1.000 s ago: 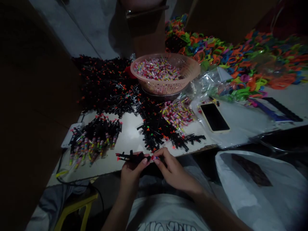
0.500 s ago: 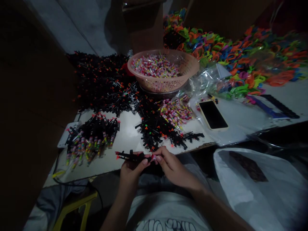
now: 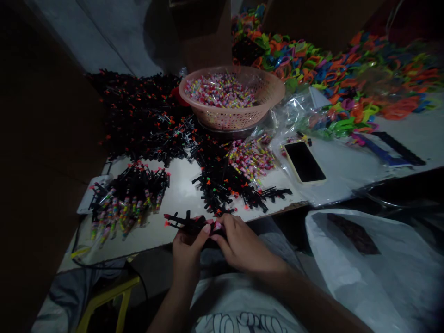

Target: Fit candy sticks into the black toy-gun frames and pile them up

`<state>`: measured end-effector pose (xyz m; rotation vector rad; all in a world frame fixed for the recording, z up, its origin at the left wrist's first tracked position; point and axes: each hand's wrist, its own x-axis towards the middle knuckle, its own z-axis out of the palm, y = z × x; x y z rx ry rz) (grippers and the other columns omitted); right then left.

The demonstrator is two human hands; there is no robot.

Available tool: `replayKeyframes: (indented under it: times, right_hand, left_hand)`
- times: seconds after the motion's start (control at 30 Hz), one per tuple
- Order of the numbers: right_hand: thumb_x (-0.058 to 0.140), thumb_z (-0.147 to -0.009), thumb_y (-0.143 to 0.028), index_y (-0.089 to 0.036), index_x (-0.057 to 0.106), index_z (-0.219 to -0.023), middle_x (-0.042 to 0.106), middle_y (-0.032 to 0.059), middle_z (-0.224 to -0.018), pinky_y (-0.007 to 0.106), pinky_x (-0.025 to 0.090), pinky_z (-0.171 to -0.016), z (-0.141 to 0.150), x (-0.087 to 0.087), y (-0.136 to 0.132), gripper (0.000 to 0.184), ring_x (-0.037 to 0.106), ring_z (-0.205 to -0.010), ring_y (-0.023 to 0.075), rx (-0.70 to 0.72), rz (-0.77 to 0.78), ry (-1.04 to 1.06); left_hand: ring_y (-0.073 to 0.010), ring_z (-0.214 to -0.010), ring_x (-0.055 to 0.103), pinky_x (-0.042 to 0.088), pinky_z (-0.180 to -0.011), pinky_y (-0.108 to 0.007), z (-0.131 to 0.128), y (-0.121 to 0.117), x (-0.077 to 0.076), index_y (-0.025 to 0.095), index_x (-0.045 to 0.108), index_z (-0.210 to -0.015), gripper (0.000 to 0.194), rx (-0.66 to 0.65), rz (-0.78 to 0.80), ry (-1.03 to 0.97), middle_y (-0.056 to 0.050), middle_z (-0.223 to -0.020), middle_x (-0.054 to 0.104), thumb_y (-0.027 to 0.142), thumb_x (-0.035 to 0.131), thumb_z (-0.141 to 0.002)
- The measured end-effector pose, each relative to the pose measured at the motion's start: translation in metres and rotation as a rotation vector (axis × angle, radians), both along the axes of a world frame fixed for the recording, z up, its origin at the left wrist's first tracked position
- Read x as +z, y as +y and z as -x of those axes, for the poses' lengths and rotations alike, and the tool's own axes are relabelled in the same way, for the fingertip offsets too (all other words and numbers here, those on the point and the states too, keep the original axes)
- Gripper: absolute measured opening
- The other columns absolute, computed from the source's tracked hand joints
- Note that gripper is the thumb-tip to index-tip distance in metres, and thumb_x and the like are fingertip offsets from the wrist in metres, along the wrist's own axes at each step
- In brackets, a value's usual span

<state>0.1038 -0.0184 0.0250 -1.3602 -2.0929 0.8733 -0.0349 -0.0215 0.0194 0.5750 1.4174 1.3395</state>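
- While the black toy gun [image 3: 190, 225] is gripped between thumb and fingers of the left hand [image 3: 188, 243], its red-tipped front is pointed toward 9 to 10 o'clock (clock read from the hands, 12 being straight ahead).
- At the gun's 3 o'clock end, a red and pink piece [image 3: 217, 226] is pinched in the fingertips of the right hand [image 3: 239, 240]; most of it is hidden by the fingers.
- Both hands are held close together at the near edge of the white table [image 3: 180, 185].
- Loose black guns [image 3: 222, 182] are heaped just ahead, at 1 o'clock; a larger dark pile [image 3: 142, 115] is spread at 11.
- At 10 o'clock, a bunch of guns with striped tubes [image 3: 133, 199] is laid, tubes toward the near edge.
- Loose striped tubes [image 3: 251, 159] are scattered between 1 and 2; more are held in the pink basket [image 3: 231, 115] near 12.
- A phone [image 3: 305, 162], screen dark, is seen at 2, on clear plastic [image 3: 342, 169].
- Bright plastic pieces [image 3: 329, 74] are piled farther off, between 1 and 2.
- Below table level, a white sack [image 3: 350, 273] is seen at 3 to 4, a yellow stool [image 3: 104, 300] at 8.
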Motion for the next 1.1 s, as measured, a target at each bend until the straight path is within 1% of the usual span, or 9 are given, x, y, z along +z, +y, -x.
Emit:
replayKeyframes:
  times: [0.1,0.27,0.4,0.57,0.67,0.73,0.83,1.0,1.1]
  right_hand:
    - [0.049,-0.09,-0.026,-0.015,0.05,-0.098,0.063,0.0127,-0.094,0.035,0.045,-0.08,0.008,-0.019,0.002,0.014,0.059,-0.091,0.0249,-0.081,-0.048,-0.104]
    - [0.042,-0.095,-0.03,-0.015,0.05,-0.097,0.064,0.0102,-0.083,0.03,0.044,-0.071,0.004,-0.035,0.012,0.017,0.063,-0.078,0.0222,-0.005,-0.106,-0.243]
    - [0.042,-0.095,-0.028,-0.014,0.051,-0.099,0.065,0.0094,-0.08,0.028,0.044,-0.067,0.0,-0.037,0.017,0.017,0.063,-0.073,0.0212,0.017,-0.129,-0.306]
    - [0.041,-0.096,-0.029,-0.015,0.054,-0.098,0.067,0.0091,-0.083,0.029,0.044,-0.068,0.002,-0.035,0.023,0.019,0.064,-0.077,0.0213,-0.006,-0.125,-0.311]
    - [0.043,-0.096,-0.031,-0.016,0.054,-0.096,0.066,0.0088,-0.086,0.03,0.045,-0.073,0.004,-0.032,0.025,0.019,0.063,-0.083,0.0215,-0.078,-0.107,-0.271]
    - [0.046,-0.094,-0.031,-0.017,0.055,-0.094,0.066,0.0094,-0.088,0.032,0.044,-0.076,0.005,-0.031,0.024,0.017,0.062,-0.086,0.0229,-0.124,-0.124,-0.272]
    - [0.044,-0.094,-0.028,-0.017,0.056,-0.094,0.065,0.0108,-0.09,0.036,0.044,-0.078,0.006,-0.033,0.022,0.016,0.061,-0.086,0.0246,-0.126,-0.173,-0.312]
    - [0.037,-0.094,-0.022,-0.016,0.058,-0.09,0.065,0.0105,-0.08,0.033,0.042,-0.068,0.006,-0.047,0.018,0.021,0.061,-0.076,0.0234,-0.067,-0.201,-0.343]
    - [0.037,-0.094,-0.022,-0.016,0.059,-0.088,0.066,0.009,-0.075,0.031,0.041,-0.065,0.006,-0.049,0.016,0.024,0.061,-0.071,0.022,-0.08,-0.208,-0.255]
  left_hand:
    - [-0.0202,-0.081,0.069,0.053,-0.079,-0.03,-0.002,0.004,-0.003,0.012,0.069,-0.084,0.034,-0.066,0.04,-0.11,-0.008,-0.083,0.074,0.026,0.082,-0.055]
    - [-0.0198,-0.08,0.069,0.054,-0.075,-0.029,-0.003,0.012,-0.02,0.012,0.07,-0.077,0.028,-0.085,0.143,-0.239,-0.007,-0.08,0.074,0.024,0.082,-0.055]
    - [-0.0196,-0.079,0.069,0.054,-0.073,-0.027,-0.006,0.017,-0.027,0.011,0.07,-0.079,0.033,-0.085,0.136,-0.201,-0.007,-0.081,0.074,0.026,0.082,-0.053]
    - [-0.0168,-0.074,0.069,0.054,-0.068,-0.024,-0.012,0.023,-0.022,0.012,0.067,-0.087,0.041,-0.046,0.086,-0.14,-0.006,-0.081,0.072,0.029,0.082,-0.054]
    - [-0.0176,-0.074,0.068,0.053,-0.067,-0.024,-0.014,0.024,-0.02,0.011,0.066,-0.088,0.04,-0.043,0.054,-0.13,-0.007,-0.082,0.072,0.03,0.081,-0.056]
    - [-0.0175,-0.075,0.068,0.053,-0.068,-0.023,-0.014,0.024,-0.02,0.01,0.067,-0.086,0.038,-0.049,0.055,-0.148,-0.008,-0.082,0.072,0.031,0.081,-0.058]
    - [-0.016,-0.075,0.068,0.052,-0.069,-0.023,-0.014,0.023,-0.024,0.011,0.067,-0.085,0.036,-0.03,0.08,-0.223,-0.007,-0.083,0.072,0.03,0.081,-0.058]
    - [-0.0138,-0.072,0.066,0.052,-0.069,-0.023,-0.017,0.015,-0.03,0.013,0.066,-0.086,0.035,-0.013,0.088,-0.338,-0.004,-0.082,0.071,0.027,0.082,-0.058]
    - [-0.014,-0.071,0.066,0.051,-0.069,-0.025,-0.022,0.012,-0.028,0.014,0.065,-0.086,0.035,-0.003,0.074,-0.332,-0.003,-0.08,0.071,0.029,0.081,-0.058]
